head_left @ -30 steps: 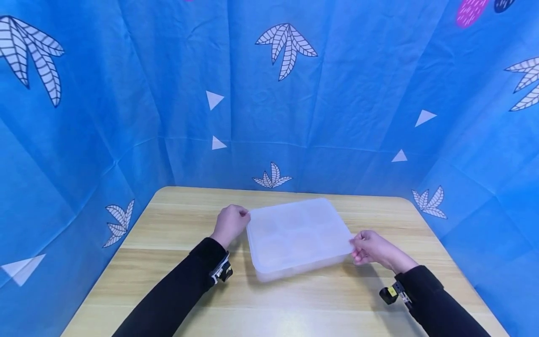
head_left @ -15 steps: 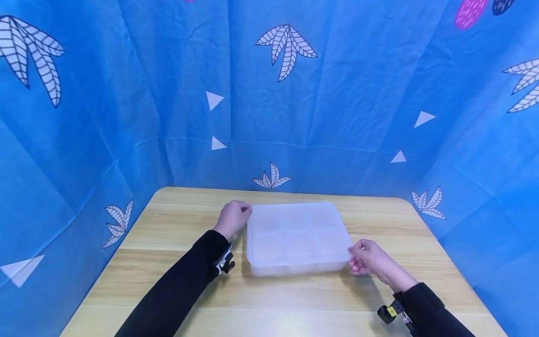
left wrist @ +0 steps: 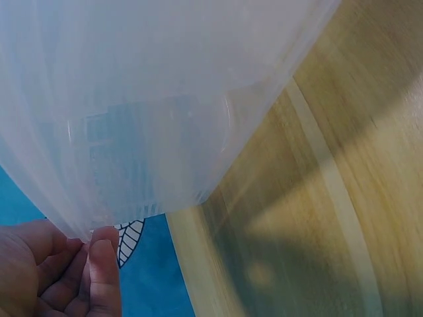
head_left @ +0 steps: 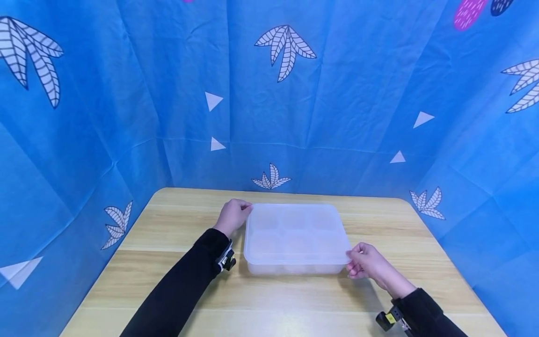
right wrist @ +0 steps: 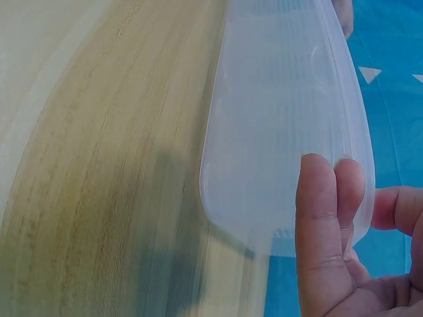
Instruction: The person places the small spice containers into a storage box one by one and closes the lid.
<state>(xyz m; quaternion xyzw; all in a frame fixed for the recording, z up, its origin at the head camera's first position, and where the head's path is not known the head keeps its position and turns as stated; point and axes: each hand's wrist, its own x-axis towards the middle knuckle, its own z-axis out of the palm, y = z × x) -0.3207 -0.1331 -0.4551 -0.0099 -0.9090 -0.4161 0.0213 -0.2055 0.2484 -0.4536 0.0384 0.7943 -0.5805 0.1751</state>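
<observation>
A translucent white plastic box (head_left: 294, 234) with a flat lid sits mid-table in the head view, its compartments showing faintly through the lid. At its far left corner, my left hand (head_left: 234, 216) pinches the lid's rim; the left wrist view shows thumb and fingers (left wrist: 104, 271) meeting at that corner. My right hand (head_left: 367, 263) pinches the near right corner of the rim. In the right wrist view, fingers (right wrist: 317, 218) lie along the box's side with the thumb on the other side of the rim. What the box holds is too blurred to tell.
A light wooden table (head_left: 177, 285) with rounded far corners carries the box. Blue patterned cloth (head_left: 269, 117) hangs behind it and along both sides. Each wrist wears a small black camera (head_left: 229, 260) below a dark sleeve.
The box has turned from a slant to lie square with the table's far edge. Its near right corner and my right hand came slightly nearer and left; both hands kept their hold.
</observation>
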